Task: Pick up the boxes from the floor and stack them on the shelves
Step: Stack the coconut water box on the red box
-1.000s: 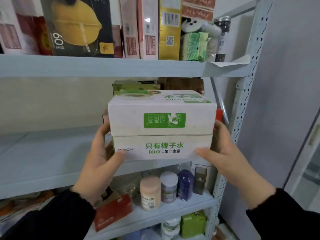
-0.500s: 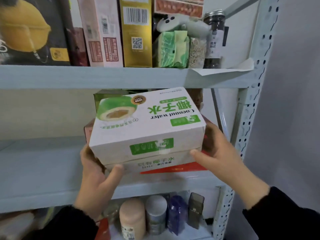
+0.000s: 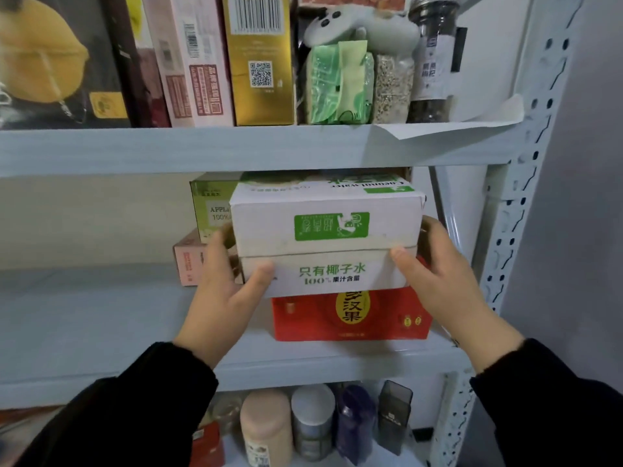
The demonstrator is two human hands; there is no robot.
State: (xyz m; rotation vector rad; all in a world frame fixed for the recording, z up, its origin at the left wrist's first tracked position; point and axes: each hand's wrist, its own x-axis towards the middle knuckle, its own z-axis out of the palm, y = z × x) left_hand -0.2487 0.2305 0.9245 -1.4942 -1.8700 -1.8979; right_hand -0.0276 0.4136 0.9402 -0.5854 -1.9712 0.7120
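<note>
White box (image 3: 326, 237): being held in the middle shelf (image 3: 101, 315) bay, toward its right end, just above a red box (image 3: 350, 315). Its lower edge is covering the red box's top, so contact is not showing. A seam is crossing its front; one box or two stacked, unclear.
Left hand (image 3: 222, 298): gripping the box's left side, thumb pressing the front, fingers hiding behind it.
Right hand (image 3: 445, 284): gripping the right side the same way, fingertips out of sight.
Red box: sitting on the shelf, its upper part covered.
Green box (image 3: 210, 207) and pink box (image 3: 188, 261): standing behind at the left, each partly hidden.
Bottles (image 3: 313, 423): standing one shelf below, blurred, labels unreadable.
</note>
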